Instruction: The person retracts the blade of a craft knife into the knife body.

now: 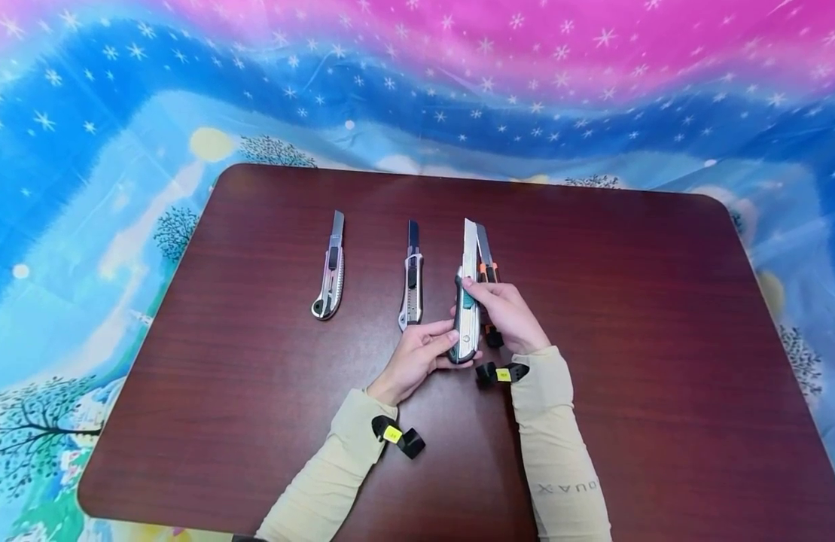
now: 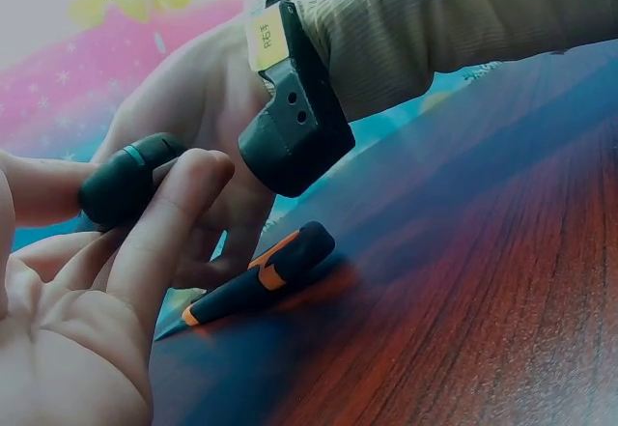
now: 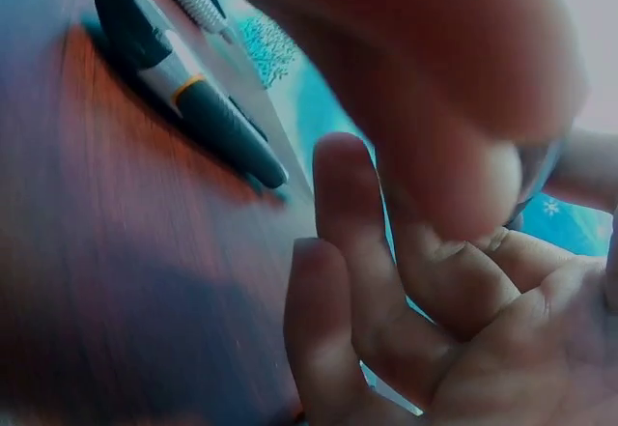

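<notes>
A silver and black utility knife [image 1: 466, 331] with a green slider and its long blade out is held above the table between both hands. My left hand [image 1: 413, 357] grips its lower end, thumb on the face and fingers beneath. My right hand [image 1: 515, 315] holds it from the right side, thumb at the green slider. In the left wrist view only the knife's dark rounded butt [image 2: 116, 192] shows between the fingers. Fingers hide most of this knife in the right wrist view. Just behind it, an orange and black utility knife [image 1: 488, 269] lies partly covered by my right hand.
Two more utility knives lie to the left with blades out: a silver one [image 1: 331, 269] farther off and a grey-black one [image 1: 412, 280] near my left fingertips. The dark red-brown table [image 1: 254, 391] has rounded corners. A printed cloth [image 1: 417, 90] hangs behind it.
</notes>
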{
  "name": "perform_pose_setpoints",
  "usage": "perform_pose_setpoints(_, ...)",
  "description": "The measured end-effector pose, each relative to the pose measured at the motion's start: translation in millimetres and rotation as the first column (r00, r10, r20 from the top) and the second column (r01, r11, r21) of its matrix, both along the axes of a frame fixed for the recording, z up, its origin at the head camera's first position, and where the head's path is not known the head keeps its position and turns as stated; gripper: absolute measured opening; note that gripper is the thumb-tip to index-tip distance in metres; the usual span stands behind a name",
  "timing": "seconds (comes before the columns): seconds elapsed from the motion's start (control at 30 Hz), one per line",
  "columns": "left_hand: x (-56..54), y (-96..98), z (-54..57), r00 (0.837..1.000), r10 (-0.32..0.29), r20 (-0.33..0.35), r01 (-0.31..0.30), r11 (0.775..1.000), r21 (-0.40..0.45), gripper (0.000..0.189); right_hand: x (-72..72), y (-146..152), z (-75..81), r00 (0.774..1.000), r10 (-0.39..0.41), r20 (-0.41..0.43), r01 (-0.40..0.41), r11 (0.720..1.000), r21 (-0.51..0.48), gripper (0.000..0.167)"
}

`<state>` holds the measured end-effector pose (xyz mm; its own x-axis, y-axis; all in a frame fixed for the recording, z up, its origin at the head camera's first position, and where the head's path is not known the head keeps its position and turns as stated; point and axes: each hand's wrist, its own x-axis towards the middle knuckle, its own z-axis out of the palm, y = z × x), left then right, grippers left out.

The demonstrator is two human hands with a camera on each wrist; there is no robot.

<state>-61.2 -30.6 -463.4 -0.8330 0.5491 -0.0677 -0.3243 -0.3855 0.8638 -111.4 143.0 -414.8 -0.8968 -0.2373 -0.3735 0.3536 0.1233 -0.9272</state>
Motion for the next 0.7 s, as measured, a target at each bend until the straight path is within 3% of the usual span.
perform_pose_setpoints(0.27, -0.3, 0.4, 0.5, 1.0, 0.004, 0.002, -0.004, 1.0, -0.003, 0.04, -0.3, 1.7, 0.6, 0.999, -0.018, 0.034, 0.022, 0.993, -0.116, 0.052)
perform_pose_setpoints(0.47, -0.4, 0.4, 1.8, 1.0, 0.011, 0.011, -0.011, 1.0, -0.011, 0.04, -0.4, -0.4, 0.8, 0.998, -0.032, 0.052, 0.039, 0.99, -0.133, 0.052)
perform_pose_setpoints(0.7, -1.2, -1.1, 2.9, 0.998, 0.029, 0.049, -0.028, 0.999, -0.015, 0.04, 0.3, -2.8, -1.2, 0.997, -0.057, 0.052, 0.064, 0.987, -0.149, 0.041)
